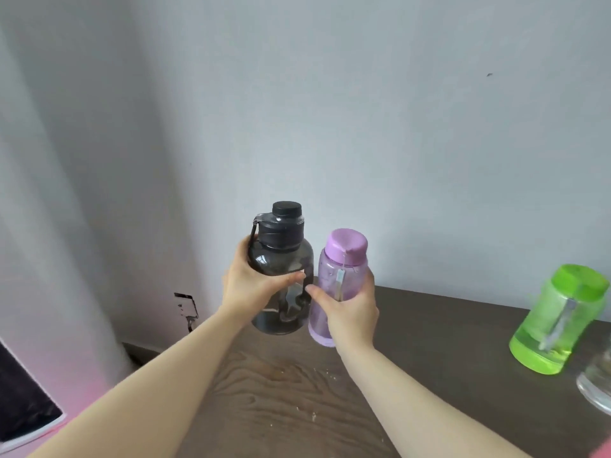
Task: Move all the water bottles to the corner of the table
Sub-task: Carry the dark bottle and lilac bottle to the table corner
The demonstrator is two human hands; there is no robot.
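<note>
My left hand (253, 285) grips a dark smoky bottle (286, 256) with a black cap around its upper body. Right beside it, my right hand (350, 312) holds a purple bottle (334, 269) with a purple lid. Both bottles are upright, side by side, over the far left corner of the brown wooden table (297, 398); whether their bases touch the top I cannot tell. A green bottle (558, 315) with a green lid stands on the table at the far right, apart from both hands.
A clear glass vessel (595, 385) is cut off by the right edge, just in front of the green bottle. A white wall runs behind the table. A pale curtain (49, 193) hangs to the left, and a dark flat object (23, 401) lies at the lower left.
</note>
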